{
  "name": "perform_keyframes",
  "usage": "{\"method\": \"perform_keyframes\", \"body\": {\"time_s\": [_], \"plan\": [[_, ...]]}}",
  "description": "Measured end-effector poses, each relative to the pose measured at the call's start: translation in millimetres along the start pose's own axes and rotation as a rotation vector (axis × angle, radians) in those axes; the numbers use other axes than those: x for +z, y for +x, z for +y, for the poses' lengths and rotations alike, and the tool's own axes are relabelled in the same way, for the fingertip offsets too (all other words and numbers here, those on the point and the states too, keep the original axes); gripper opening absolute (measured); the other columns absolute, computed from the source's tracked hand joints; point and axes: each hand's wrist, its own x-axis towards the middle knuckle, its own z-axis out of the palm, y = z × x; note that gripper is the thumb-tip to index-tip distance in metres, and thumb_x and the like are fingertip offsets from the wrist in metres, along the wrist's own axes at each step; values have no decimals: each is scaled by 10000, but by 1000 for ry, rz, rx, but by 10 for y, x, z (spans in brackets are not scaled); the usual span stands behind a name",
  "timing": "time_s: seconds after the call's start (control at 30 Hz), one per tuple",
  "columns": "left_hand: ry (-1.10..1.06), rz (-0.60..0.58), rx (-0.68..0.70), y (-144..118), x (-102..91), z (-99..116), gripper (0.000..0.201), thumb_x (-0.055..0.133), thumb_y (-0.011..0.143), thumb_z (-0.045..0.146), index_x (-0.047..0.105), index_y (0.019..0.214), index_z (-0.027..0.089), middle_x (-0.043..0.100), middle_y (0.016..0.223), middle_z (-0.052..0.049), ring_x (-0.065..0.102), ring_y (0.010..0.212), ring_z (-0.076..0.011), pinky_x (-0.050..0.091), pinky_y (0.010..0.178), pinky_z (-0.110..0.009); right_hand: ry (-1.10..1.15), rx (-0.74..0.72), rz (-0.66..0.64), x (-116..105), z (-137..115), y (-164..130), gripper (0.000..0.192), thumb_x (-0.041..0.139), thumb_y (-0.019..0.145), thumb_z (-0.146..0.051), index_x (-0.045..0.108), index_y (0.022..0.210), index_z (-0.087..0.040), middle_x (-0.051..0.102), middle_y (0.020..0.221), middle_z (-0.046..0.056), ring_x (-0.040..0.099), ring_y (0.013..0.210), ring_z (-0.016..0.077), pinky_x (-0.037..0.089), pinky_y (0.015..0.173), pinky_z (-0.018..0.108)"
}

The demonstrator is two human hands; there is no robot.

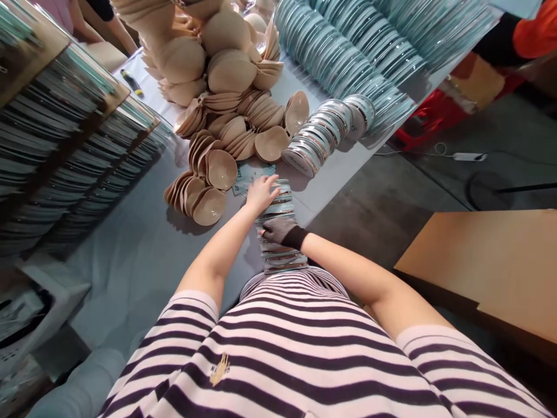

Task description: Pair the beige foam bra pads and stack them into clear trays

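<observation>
A stack of round clear-lidded cases (282, 255) leans from my striped shirt out over the table edge. My bare left hand (261, 194) presses on the far end of that stack, fingers curled over the top case. My right hand (278, 229), in a grey knit glove, grips the stack at its middle from the right side. Beige moulded cups (209, 204) lie in nested rows just left of my left hand, and printed paper cards (252, 174) lie beyond it.
A second row of round cases (324, 133) lies further out. Long rows of pale blue cases (348, 52) fill the far right of the table, stacked trays (65, 151) the left. A brown board (487, 261) is at right; another person's arm (117, 26) is at the far end.
</observation>
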Motion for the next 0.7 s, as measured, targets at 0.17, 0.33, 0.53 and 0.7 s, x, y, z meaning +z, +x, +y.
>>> {"method": "perform_keyframes", "body": {"time_s": [0.17, 0.33, 0.53, 0.7], "plan": [[-30, 33, -44, -119, -30, -90, 542, 582, 928, 445, 540, 1440, 272, 607, 1313, -124, 542, 1228, -326, 411, 1040, -439, 113, 276, 72, -3, 992, -342, 319, 497, 965, -221, 659, 1239, -190, 736, 1109, 94, 674, 986, 207, 482, 836, 262], [-2, 16, -60, -103, -33, -95, 500, 582, 926, 440, 582, 1394, 266, 636, 1223, -119, 563, 1173, -324, 417, 1015, -427, 157, 169, -255, 142, 1221, -192, 301, 581, 872, -159, 710, 1140, -206, 743, 870, 52, 672, 780, 188, 500, 747, 266], [19, 6, -61, -95, -69, -130, 486, 590, 925, 439, 594, 1376, 258, 640, 1153, -115, 585, 1122, -316, 436, 987, -410, 39, 66, -356, -16, 1218, -142, 129, 609, 828, -215, 732, 864, -199, 691, 703, 36, 634, 679, 185, 459, 646, 256], [13, 32, -108, -110, -88, -187, 491, 591, 921, 450, 598, 1377, 269, 637, 1119, -118, 584, 1110, -316, 435, 1001, -417, 211, 59, -320, -67, 1044, -312, 288, 453, 901, -213, 711, 789, -151, 666, 675, 45, 614, 635, 146, 431, 597, 226]]}}
